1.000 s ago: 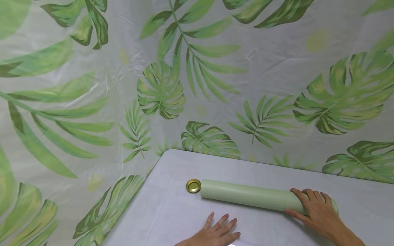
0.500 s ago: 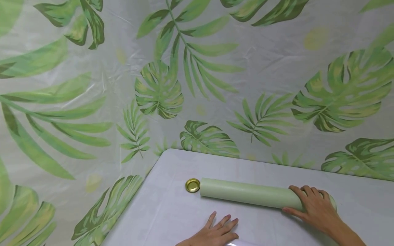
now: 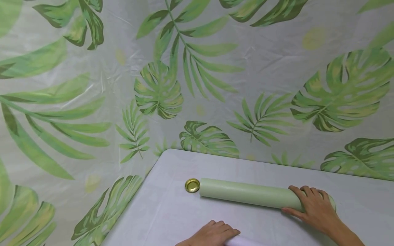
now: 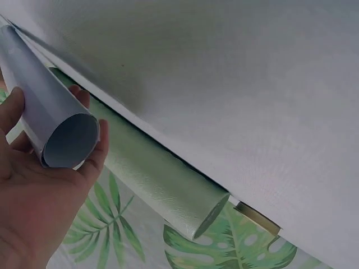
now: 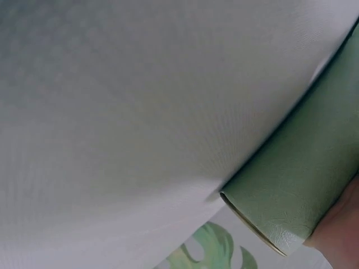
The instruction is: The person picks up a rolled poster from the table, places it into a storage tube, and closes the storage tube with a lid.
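A long pale green roll of sheet material point(image 3: 243, 193) lies across the white table in the head view. My right hand point(image 3: 318, 210) grips its right end, with the fingers over the top and the thumb on the near side. At the bottom of that view my left hand point(image 3: 212, 234) holds a pale lilac-white roll point(image 3: 241, 242), mostly out of frame. In the left wrist view the fingers and thumb lie around this hollow white roll near its open end. The right wrist view has the green roll's end, with part of my right hand point(image 5: 339, 224) against it.
A round gold-coloured lid or shallow dish point(image 3: 192, 185) stands on the table point(image 3: 169, 212) right by the green roll's left end. Leaf-patterned sheeting point(image 3: 261, 68) hangs behind and to the left, along the table's rounded far corner.
My left hand's spread fingers have curled in round the white roll. The right hand keeps its grip on the green roll, which lies almost unmoved.
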The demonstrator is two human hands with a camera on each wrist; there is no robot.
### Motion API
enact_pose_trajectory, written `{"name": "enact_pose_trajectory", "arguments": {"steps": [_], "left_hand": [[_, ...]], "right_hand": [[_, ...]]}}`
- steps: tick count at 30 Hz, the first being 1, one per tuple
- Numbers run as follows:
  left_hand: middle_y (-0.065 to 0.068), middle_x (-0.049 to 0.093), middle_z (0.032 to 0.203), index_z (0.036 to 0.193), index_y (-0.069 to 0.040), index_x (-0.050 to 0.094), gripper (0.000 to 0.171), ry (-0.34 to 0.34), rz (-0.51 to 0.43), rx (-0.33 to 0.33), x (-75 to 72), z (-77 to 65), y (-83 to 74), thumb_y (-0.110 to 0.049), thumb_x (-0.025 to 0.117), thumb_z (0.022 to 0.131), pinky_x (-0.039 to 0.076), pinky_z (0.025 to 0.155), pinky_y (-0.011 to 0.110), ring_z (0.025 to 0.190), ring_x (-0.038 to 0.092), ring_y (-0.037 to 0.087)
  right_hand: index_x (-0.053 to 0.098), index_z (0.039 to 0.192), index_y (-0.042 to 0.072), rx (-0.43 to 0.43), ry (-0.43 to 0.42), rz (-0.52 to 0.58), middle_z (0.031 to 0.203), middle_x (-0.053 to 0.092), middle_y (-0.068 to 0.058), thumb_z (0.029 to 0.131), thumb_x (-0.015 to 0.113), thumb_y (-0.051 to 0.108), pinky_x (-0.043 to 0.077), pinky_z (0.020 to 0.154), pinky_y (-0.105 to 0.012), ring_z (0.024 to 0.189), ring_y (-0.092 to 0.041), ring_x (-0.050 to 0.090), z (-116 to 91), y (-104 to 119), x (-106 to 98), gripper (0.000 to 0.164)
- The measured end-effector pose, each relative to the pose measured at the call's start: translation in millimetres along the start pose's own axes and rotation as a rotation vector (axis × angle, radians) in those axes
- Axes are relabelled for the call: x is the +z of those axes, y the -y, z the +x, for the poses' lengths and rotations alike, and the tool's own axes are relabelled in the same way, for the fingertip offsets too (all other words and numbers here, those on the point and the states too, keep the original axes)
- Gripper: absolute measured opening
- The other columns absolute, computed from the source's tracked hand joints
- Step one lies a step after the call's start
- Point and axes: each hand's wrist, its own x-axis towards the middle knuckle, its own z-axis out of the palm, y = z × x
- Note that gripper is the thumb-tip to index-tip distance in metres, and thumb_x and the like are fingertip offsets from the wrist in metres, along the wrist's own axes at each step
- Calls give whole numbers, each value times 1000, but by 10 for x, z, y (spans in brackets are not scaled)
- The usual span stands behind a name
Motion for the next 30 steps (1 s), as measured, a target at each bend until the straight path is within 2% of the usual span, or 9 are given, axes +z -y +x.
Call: {"name": "enact_pose_trajectory", "arguments": {"steps": [3,8,12,16,23,27,30], "left_hand": [[-10,69,128,146,-19,57,53,11,-19,-8,-27,16,2,-51,56,103,29,79,4,113,59,1],[-10,69,128,146,-19,57,52,20,-72,-19,-65,18,-2,-49,55,103,34,83,5,115,59,1],[-8,69,127,145,-18,57,49,15,-124,-20,-83,21,8,-44,56,104,36,86,6,113,59,1],[-5,71,125,145,-15,57,43,-42,-210,-11,-98,-1,26,-36,55,107,36,88,5,110,61,4],[-3,73,120,147,-14,56,44,-200,-370,32,-115,-88,77,-29,60,106,40,97,7,107,62,3],[-3,74,122,149,-14,56,46,-228,-482,29,-116,-109,109,-27,61,105,43,100,9,110,62,2],[-2,74,124,150,-14,56,47,-209,-541,-6,-117,-122,120,-27,62,104,44,101,11,113,62,3]], "right_hand": [[65,125,19,2,8,-1,102,65,-10,67,79,75,47,84,-65,92,-35,64,3,5,-7,81],[65,125,18,8,24,1,103,65,-10,68,79,75,46,85,-66,92,-36,64,5,15,-19,81],[65,124,18,2,3,6,101,65,-10,67,80,74,47,84,-65,92,-36,64,7,18,-23,81],[65,123,18,9,-12,23,101,66,-10,66,81,74,46,83,-65,92,-37,64,14,16,-19,81],[65,123,19,38,3,49,103,67,-12,65,82,74,45,84,-66,94,-38,64,29,12,-27,82],[65,123,18,42,27,49,104,67,-13,64,82,74,45,84,-67,95,-39,64,49,16,-50,83],[66,124,18,46,48,49,105,68,-13,64,82,74,45,85,-67,96,-39,64,63,21,-58,84]]}}
